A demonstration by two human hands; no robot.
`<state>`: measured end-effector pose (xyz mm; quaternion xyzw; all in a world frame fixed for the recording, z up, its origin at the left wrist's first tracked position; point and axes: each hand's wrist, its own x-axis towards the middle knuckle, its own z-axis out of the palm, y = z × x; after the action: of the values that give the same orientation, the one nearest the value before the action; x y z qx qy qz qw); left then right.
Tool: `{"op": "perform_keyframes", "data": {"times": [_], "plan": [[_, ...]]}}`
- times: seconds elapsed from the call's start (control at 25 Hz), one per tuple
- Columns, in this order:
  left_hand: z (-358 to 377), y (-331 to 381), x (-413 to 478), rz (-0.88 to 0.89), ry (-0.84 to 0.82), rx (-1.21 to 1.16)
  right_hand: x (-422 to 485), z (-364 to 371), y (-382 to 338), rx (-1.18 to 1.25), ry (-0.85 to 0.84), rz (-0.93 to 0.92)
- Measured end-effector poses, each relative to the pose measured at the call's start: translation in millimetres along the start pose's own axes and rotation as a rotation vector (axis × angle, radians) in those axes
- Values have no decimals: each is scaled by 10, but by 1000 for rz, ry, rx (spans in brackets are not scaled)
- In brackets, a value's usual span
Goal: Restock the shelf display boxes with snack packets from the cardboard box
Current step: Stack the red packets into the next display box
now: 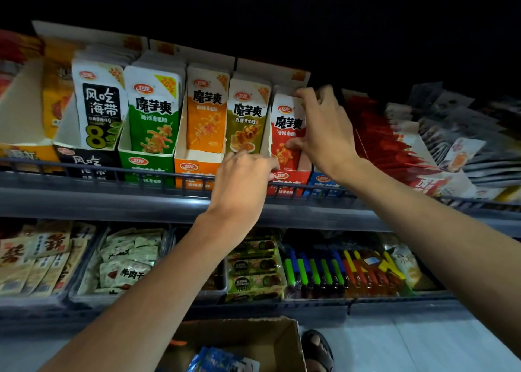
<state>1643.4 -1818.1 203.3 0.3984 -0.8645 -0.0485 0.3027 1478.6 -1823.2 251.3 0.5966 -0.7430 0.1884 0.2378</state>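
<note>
On the upper shelf a row of display boxes holds upright snack packets. My right hand [321, 129] grips a stack of red snack packets [287, 123] standing in the red display box [284, 181], thumb low on the front and fingers over the top edge. My left hand [242, 180] rests against the front of that red box beside the olive packets [245, 115], fingers curled; whether it holds anything cannot be seen. The cardboard box [270, 340] sits on the floor below, with blue packets [217, 360] inside.
Left along the shelf stand orange [207, 109], green [153, 112] and black-and-white [98, 103] packet boxes behind a low wire rail [112, 171]. A blue display box [324, 185] sits behind my right wrist. The lower shelf holds trays of snacks and coloured lighters [338, 270]. A sandalled foot [317, 349] is beside the cardboard box.
</note>
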Motion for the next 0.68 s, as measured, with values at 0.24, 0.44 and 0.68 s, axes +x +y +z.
{"op": "perform_keyframes", "data": {"times": [0.24, 0.44, 0.68], "plan": [[20, -18, -10, 27, 1, 29, -92, 83, 14, -65, 57, -40], [41, -45, -45, 112, 55, 143, -166, -6, 17, 51, 77, -36], [-59, -197, -264, 250, 217, 97, -469, -184, -61, 185, 96, -118]]}}
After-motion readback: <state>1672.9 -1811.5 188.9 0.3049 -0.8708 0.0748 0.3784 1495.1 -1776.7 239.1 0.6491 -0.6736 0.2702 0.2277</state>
